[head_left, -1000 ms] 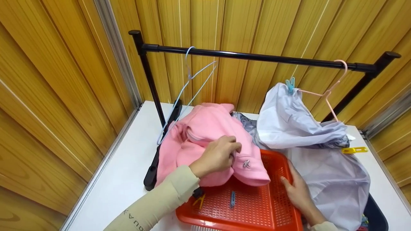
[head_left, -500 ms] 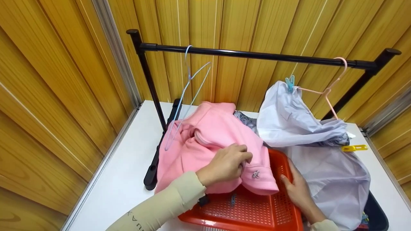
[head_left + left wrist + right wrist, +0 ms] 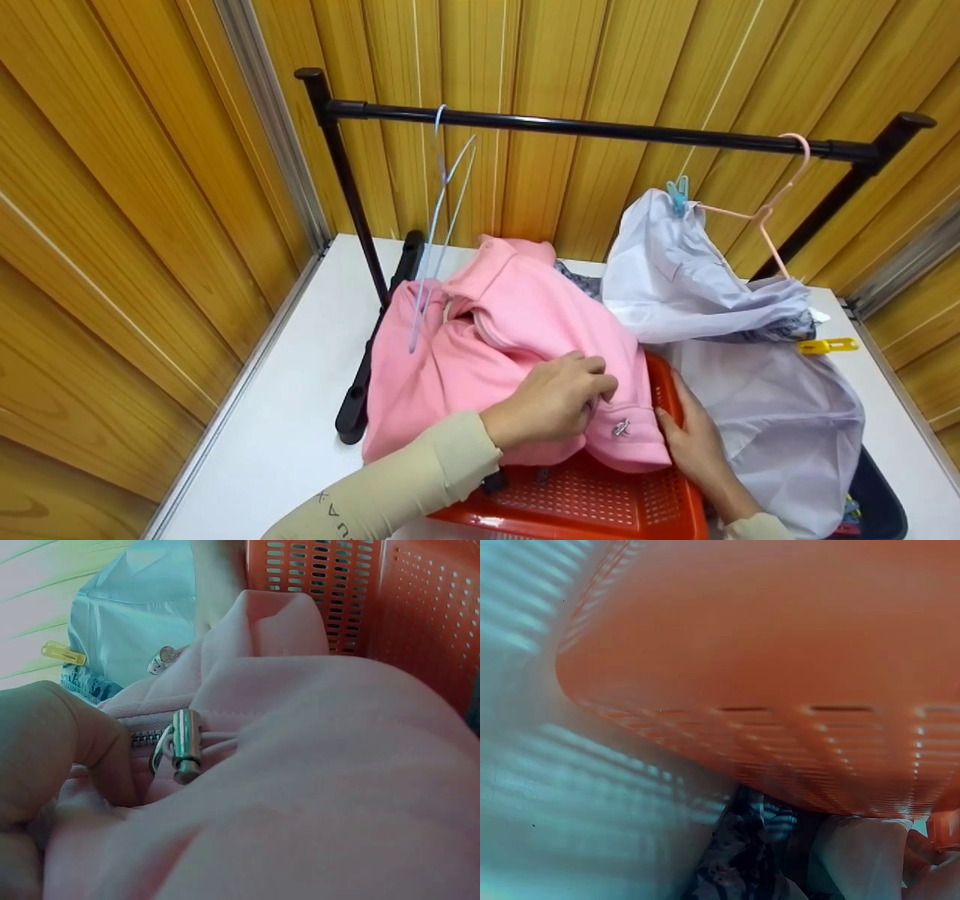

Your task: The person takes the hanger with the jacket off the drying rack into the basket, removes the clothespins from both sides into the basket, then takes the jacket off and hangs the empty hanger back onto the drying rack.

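Note:
A pink jacket (image 3: 510, 300) lies heaped over the left side of a red plastic basket (image 3: 600, 491). My left hand (image 3: 559, 397) grips the jacket near its hem, fingers curled into the cloth. In the left wrist view, a metal zipper (image 3: 146, 737) and a silver cord stopper (image 3: 186, 742) show beside these fingers. My right hand (image 3: 696, 446) holds the basket's right rim, its thumb on the inner side. From the right wrist, mostly the basket's outer wall (image 3: 742, 630) is seen. The jacket hides much of the basket's inside.
A black clothes rack (image 3: 570, 127) spans the table (image 3: 255, 435). On it hang a blue hanger (image 3: 439, 202) and a pink hanger (image 3: 765, 214) bearing a white garment (image 3: 667, 277) with a blue clothespin (image 3: 677, 196) and a yellow clothespin (image 3: 827, 346). A dark bin (image 3: 877, 495) stands at right.
My left hand has drawn the jacket's hem rightward and toward me, over more of the basket. The blue hanger has swung round. My right hand has stayed on the basket.

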`<state>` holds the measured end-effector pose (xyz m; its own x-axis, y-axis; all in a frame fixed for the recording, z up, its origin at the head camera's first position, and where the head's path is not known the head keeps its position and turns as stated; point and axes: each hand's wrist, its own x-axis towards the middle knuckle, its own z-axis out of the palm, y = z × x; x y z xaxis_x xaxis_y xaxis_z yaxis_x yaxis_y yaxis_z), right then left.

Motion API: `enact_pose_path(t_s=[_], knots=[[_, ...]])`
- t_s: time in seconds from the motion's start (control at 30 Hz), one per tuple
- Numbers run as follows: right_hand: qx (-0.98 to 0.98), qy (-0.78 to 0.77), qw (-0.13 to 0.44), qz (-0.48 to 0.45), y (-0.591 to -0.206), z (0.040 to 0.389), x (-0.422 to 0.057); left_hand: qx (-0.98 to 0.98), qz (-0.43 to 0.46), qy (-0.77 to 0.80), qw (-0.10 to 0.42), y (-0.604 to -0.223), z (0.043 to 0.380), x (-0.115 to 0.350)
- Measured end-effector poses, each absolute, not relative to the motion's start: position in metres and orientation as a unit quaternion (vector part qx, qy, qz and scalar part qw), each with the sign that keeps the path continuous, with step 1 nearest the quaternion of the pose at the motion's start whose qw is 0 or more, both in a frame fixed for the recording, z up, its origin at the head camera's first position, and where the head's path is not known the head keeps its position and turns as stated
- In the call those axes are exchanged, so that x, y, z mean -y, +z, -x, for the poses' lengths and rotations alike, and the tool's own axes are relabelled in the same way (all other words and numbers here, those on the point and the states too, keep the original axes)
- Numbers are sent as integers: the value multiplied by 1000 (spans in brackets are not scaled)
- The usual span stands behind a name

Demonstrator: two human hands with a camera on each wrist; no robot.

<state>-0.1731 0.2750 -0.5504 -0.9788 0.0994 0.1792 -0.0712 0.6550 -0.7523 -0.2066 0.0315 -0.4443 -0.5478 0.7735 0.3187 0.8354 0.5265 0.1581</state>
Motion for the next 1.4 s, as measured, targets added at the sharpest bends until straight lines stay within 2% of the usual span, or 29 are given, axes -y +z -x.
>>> enact_pose_path(t_s=[0.17, 0.4, 0.57, 0.77, 0.87, 0.97, 1.17, 1.3, 1.4], knots=[[901, 418, 117, 0, -551, 173, -274, 864, 470, -147, 104, -444, 207, -34], [904, 416, 95, 3, -550, 174, -277, 867, 466, -144, 98, -443, 213, -27], [903, 419, 100, 1, -541, 172, -278, 870, 458, -152, 100, -443, 223, -16], [896, 417, 148, 31, -503, 161, -267, 875, 442, -162, 110, -438, 236, -2], [895, 417, 157, 7, -481, 154, -253, 876, 438, -166, 117, -437, 243, 3], [900, 415, 110, -72, -468, 148, -236, 874, 438, -171, 125, -439, 248, 6], [878, 403, -38, -255, -471, 150, -208, 879, 424, -181, 120, -447, 259, 13], [869, 385, -118, -288, -481, 161, -195, 885, 411, -198, 98, -453, 266, 18], [877, 346, -153, -296, -489, 170, -186, 887, 403, -213, 79, -459, 270, 20]])
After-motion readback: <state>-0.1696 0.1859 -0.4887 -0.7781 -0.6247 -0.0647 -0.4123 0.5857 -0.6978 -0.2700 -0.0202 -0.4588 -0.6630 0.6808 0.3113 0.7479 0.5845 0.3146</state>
